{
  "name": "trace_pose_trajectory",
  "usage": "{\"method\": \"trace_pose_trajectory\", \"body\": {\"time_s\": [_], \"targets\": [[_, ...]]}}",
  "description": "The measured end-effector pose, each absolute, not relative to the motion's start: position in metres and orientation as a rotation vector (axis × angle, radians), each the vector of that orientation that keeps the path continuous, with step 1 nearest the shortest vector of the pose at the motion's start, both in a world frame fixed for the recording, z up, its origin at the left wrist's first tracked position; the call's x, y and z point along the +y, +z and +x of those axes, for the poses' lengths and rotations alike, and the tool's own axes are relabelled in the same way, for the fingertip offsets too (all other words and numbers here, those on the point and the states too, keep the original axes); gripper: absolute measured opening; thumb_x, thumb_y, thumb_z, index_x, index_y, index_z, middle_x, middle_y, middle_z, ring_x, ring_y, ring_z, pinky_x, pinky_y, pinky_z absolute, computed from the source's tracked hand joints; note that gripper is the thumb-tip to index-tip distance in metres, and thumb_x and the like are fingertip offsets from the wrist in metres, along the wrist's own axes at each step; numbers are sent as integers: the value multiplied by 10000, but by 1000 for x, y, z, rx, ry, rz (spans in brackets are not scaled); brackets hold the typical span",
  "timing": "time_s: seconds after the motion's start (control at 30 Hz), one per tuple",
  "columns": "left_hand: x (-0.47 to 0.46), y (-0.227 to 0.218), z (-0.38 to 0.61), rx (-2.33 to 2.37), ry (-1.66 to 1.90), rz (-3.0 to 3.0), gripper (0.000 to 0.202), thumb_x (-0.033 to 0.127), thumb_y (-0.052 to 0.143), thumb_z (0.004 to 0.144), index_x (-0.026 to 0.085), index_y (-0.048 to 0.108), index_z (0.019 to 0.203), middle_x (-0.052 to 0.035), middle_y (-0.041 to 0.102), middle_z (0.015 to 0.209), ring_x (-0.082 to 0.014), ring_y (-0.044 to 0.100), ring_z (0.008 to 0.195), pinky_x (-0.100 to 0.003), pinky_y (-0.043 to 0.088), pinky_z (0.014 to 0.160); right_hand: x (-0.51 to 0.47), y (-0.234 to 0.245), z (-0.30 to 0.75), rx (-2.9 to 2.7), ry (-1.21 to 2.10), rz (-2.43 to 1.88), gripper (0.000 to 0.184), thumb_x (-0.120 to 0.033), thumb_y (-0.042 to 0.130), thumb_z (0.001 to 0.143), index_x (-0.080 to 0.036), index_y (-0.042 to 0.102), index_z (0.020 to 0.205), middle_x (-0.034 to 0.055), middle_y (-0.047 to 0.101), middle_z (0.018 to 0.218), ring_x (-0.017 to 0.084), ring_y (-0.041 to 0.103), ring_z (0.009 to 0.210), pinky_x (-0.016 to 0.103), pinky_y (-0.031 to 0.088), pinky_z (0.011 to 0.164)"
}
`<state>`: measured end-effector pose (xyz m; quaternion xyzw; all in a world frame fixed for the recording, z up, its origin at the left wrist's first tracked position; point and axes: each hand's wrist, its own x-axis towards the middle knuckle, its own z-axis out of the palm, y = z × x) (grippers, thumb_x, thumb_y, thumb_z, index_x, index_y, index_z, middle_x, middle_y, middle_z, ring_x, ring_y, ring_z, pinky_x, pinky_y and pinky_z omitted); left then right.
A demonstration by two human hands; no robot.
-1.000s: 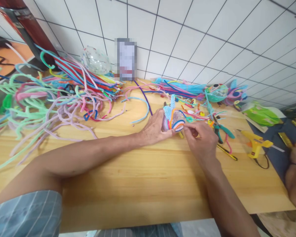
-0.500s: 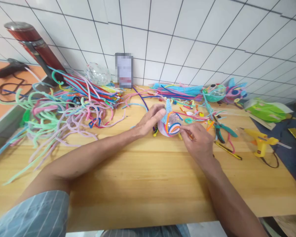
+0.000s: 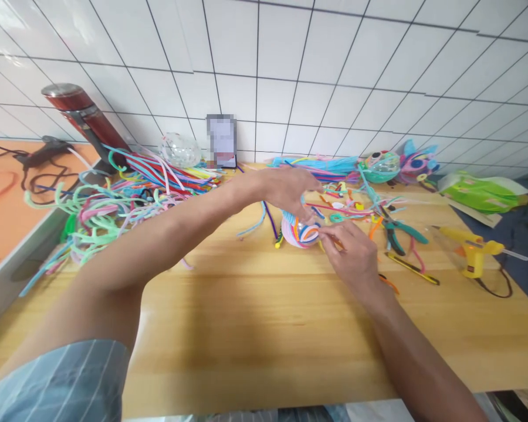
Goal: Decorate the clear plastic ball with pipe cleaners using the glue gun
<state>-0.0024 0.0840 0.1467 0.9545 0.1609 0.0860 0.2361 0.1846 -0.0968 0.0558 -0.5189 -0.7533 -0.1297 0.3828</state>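
On the wooden table, in the middle of the head view, rests a clear round ball (image 3: 294,233) partly wrapped in pink, orange, white and blue pipe cleaners. My left hand (image 3: 290,186) arches over its top, fingers stretched and apart, the thumb pointing down at it; whether the thumb touches the ball I cannot tell. From the right, my right hand (image 3: 351,249) pinches with thumb and forefinger at the end of the curved pipe cleaner (image 3: 309,234) on the ball's side. My left hand hides much of the ball's blue upper part.
Loose pipe cleaners (image 3: 101,217) heap at the left beside a red thermos (image 3: 81,117). A phone (image 3: 222,140) leans on the tiled wall. At the right lie pliers (image 3: 396,231), a yellow cutter (image 3: 413,269) and a yellow glue gun (image 3: 473,252). Two decorated balls (image 3: 381,166) stand behind.
My left hand has left the ball's left side and risen over its top, its fingers now reaching right. My right hand keeps its pinch at the ball's side. The view has tilted up slightly.
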Motion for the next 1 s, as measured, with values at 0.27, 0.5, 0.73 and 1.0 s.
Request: {"method": "trace_pose_trajectory", "body": {"time_s": [0.27, 0.5, 0.73, 1.0], "targets": [[74, 142, 24, 492, -94, 2606, 433, 557, 847, 645, 330, 836, 1015, -40, 832, 1103, -368, 723, 1147, -535, 491, 1118, -98, 55, 185, -1917, -277, -1327, 122, -156, 676, 999, -249, 756, 995, 32, 786, 902, 196, 736, 848, 342, 580, 784], [69, 139, 33, 566, -147, 2679, 465, 508, 885, 587, 308, 828, 1003, -74, 791, 977, -398, 711, 1036, -616, 496, 1081, -97, 54, 188, -1924, -245, -1310, 129, -174, 666, 1016, -252, 765, 987, 36, 772, 903, 198, 731, 862, 345, 575, 782], [87, 119, 35, 531, -66, 2469, 647, 498, 919, 489, 338, 826, 1109, -37, 817, 978, -362, 717, 977, -519, 568, 965, -96, 55, 187, -1937, -240, -1271, 123, -184, 668, 1023, -246, 767, 981, 39, 768, 903, 196, 724, 871, 335, 576, 793], [68, 144, 36, 600, -284, 2571, 710, 566, 855, 553, 265, 770, 1191, -96, 807, 1145, -370, 717, 1027, -468, 577, 912, -95, 58, 190, -1907, -272, -1257, 116, -173, 675, 1015, -245, 760, 983, 32, 758, 905, 190, 722, 863, 323, 571, 777]]}}
